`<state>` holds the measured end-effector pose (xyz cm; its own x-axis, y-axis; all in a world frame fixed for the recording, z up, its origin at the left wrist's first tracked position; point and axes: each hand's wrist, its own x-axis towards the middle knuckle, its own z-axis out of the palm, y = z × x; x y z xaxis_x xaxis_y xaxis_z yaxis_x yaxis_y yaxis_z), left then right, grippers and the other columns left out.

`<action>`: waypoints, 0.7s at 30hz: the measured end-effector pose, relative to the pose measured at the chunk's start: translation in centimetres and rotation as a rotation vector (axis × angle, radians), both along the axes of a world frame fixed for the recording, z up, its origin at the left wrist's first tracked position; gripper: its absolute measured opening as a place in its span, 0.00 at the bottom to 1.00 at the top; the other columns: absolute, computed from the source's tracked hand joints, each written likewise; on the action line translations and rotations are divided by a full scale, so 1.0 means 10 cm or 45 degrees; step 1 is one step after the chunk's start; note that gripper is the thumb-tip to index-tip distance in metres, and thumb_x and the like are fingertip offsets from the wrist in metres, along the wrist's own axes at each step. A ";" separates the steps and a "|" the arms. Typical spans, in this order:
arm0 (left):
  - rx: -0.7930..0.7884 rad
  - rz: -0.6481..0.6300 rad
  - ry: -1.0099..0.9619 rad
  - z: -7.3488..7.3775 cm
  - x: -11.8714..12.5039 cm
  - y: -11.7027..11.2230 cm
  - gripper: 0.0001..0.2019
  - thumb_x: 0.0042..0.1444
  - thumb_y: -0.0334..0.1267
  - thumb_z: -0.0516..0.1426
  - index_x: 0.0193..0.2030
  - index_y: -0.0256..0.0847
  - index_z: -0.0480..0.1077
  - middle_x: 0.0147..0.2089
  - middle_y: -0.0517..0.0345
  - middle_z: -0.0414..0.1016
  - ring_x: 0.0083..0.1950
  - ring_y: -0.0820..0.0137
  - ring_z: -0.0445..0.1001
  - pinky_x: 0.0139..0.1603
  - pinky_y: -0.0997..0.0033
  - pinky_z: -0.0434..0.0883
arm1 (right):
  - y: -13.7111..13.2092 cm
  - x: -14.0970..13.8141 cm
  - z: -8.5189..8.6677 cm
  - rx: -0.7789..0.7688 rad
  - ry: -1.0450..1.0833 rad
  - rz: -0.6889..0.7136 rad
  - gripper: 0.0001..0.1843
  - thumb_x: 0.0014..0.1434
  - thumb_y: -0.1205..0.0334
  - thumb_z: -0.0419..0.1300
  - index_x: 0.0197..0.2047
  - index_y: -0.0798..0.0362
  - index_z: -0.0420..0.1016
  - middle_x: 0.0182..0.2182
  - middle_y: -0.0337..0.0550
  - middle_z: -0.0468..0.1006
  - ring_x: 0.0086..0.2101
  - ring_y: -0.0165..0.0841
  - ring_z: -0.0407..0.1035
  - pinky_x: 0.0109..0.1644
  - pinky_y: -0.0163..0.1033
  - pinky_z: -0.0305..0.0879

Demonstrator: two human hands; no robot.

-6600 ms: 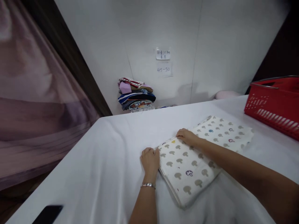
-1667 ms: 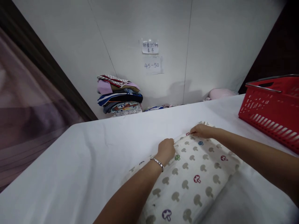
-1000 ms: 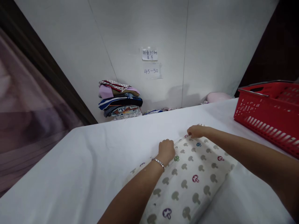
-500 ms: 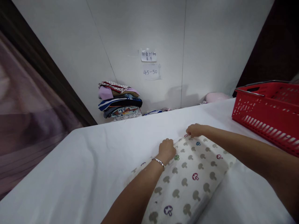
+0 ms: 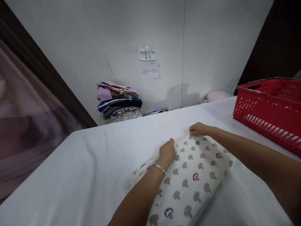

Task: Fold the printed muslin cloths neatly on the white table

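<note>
A cream cloth (image 5: 185, 175) printed with grey and coloured mushrooms lies in layers on the white-covered table (image 5: 113, 150). My left hand (image 5: 167, 153), with a silver bracelet at the wrist, is closed on the cloth's far edge near its middle. Farther right, my right hand (image 5: 198, 129) pinches the same edge close to the far corner. Part of the cloth spreads out to the left from under my left forearm, which covers some of it. The fingertips of both hands are partly hidden.
A red plastic basket (image 5: 265, 116) with a metal handle stands on the table at the right. Folded fabrics (image 5: 119, 102) are stacked against the wall beyond the table's far edge. A pinkish bundle (image 5: 217, 95) lies at the back right. A curtain (image 5: 28, 125) hangs at the left.
My right hand has shifted slightly right and away from me with the cloth's edge. The left hand keeps its grip with the knuckles turned a little. More of the cloth's left part shows.
</note>
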<state>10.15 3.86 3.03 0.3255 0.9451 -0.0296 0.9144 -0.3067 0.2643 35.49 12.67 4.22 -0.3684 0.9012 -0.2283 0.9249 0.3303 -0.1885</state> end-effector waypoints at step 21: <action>-0.025 0.043 0.004 -0.05 -0.01 -0.04 0.10 0.64 0.33 0.42 0.46 0.42 0.63 0.44 0.54 0.73 0.44 0.69 0.71 0.42 0.72 0.63 | -0.29 -0.08 -0.23 0.432 0.373 0.314 0.13 0.59 0.57 0.52 0.38 0.49 0.78 0.40 0.46 0.75 0.44 0.37 0.65 0.51 0.44 0.55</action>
